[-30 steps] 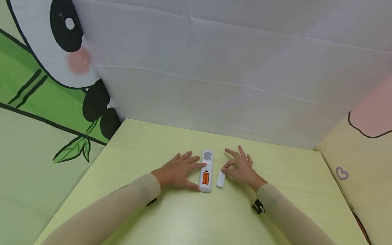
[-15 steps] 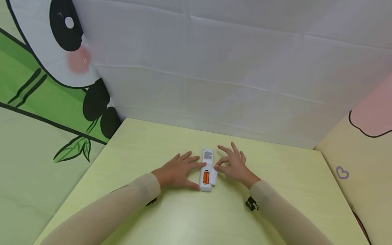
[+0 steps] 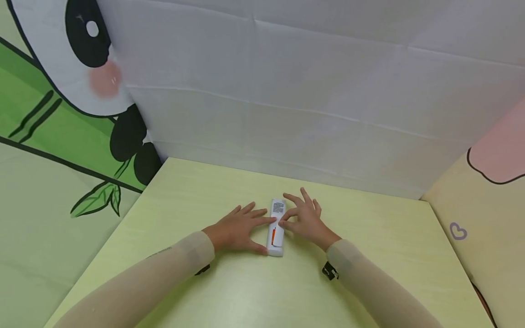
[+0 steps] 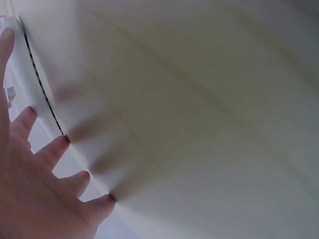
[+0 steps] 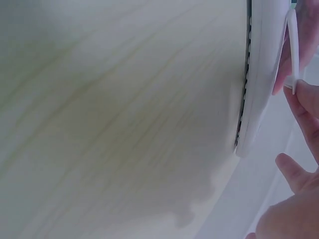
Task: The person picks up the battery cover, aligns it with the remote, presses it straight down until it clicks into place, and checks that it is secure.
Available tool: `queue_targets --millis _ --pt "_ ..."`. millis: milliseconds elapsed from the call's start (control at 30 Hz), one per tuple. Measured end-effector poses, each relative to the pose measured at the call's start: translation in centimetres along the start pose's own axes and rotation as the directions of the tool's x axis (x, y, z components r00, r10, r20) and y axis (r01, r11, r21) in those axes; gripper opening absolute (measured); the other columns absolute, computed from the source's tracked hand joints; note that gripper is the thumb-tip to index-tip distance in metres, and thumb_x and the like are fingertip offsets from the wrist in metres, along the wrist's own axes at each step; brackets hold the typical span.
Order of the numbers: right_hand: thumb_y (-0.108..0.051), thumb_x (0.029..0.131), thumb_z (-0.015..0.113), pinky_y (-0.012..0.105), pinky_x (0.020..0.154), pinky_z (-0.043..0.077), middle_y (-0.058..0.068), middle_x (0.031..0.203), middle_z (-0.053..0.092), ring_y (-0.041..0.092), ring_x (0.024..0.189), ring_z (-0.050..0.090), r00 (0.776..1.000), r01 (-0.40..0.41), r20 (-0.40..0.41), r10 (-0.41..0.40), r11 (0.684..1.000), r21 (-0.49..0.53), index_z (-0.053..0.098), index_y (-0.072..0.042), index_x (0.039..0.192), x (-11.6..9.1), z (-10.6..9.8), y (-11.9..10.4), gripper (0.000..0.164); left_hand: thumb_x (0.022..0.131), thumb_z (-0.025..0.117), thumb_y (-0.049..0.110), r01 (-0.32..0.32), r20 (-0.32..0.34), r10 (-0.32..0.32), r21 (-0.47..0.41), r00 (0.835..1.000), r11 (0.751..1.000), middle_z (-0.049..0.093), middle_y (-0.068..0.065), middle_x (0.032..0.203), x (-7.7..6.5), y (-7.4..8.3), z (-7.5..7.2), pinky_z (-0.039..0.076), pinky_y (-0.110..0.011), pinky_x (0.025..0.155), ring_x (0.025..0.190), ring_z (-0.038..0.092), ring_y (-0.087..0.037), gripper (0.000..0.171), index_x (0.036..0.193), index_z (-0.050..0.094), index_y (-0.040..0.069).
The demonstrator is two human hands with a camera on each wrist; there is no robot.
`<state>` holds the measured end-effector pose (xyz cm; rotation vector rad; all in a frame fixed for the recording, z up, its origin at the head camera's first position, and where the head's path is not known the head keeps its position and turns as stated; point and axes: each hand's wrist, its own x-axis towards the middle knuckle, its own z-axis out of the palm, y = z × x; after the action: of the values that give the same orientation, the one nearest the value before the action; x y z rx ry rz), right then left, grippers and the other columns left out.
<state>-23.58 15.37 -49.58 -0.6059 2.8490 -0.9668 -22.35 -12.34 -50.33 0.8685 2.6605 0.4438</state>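
Observation:
A white remote control lies back side up on the table, a printed label at its far end. My left hand is spread along its left side, with the thumb at the near end and a straight index finger across its middle. Between thumb and index finger, my right hand pinches the white battery cover. The cover overlaps the battery compartment, leaving a strip of orange battery showing at the left. In the right wrist view the cover stands tilted just off the remote's body.
The pale yellow table reaches back to a white cloth wall. A printed panda and bamboo panel stands at the left, a cream and pink panel at the right.
My right hand has moved left with the battery cover, from beside the remote to over its battery compartment, hiding most of the orange battery. The left hand has stayed in place.

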Motion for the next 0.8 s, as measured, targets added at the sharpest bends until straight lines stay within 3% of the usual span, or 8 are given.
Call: queue_targets --millis 233,500,800 --pt "-0.027 0.102 0.092 0.099 0.133 0.007 0.013 0.182 0.057 0.062 0.183 0.011 0.997 0.075 -0.032 -0.075 0.997 0.011 0.092 -0.025 0.086 0.5 1.0 0.9 0.015 0.098 0.078 0.085 -0.009 0.004 0.009 0.010 1.000 1.000 0.041 -0.003 0.194 0.0 0.0 -0.1 0.019 -0.079 0.148 0.187 0.022 -0.047 0.097 0.180 0.049 0.044" --pt "-0.022 0.103 0.092 0.098 0.135 0.005 0.016 0.183 0.056 0.062 0.183 0.009 0.999 0.049 -0.002 -0.049 0.999 0.014 0.092 -0.022 0.087 0.4 0.5 -0.5 0.016 0.098 0.079 0.083 -0.011 0.005 0.011 0.010 1.000 1.000 0.042 -0.004 0.194 0.0 0.1 -0.2 0.020 -0.079 0.148 0.186 0.024 -0.047 0.097 0.180 0.049 0.042" --pt "-0.029 0.100 0.095 0.097 0.135 0.005 0.010 0.182 0.058 0.058 0.184 0.012 0.998 0.059 -0.032 -0.059 0.998 0.013 0.090 -0.029 0.084 1.4 2.3 2.4 0.017 0.098 0.079 0.084 -0.011 0.000 0.011 0.020 1.000 1.000 0.043 -0.004 0.193 0.2 0.0 0.0 0.023 -0.080 0.147 0.186 0.025 -0.048 0.097 0.180 0.050 0.042"
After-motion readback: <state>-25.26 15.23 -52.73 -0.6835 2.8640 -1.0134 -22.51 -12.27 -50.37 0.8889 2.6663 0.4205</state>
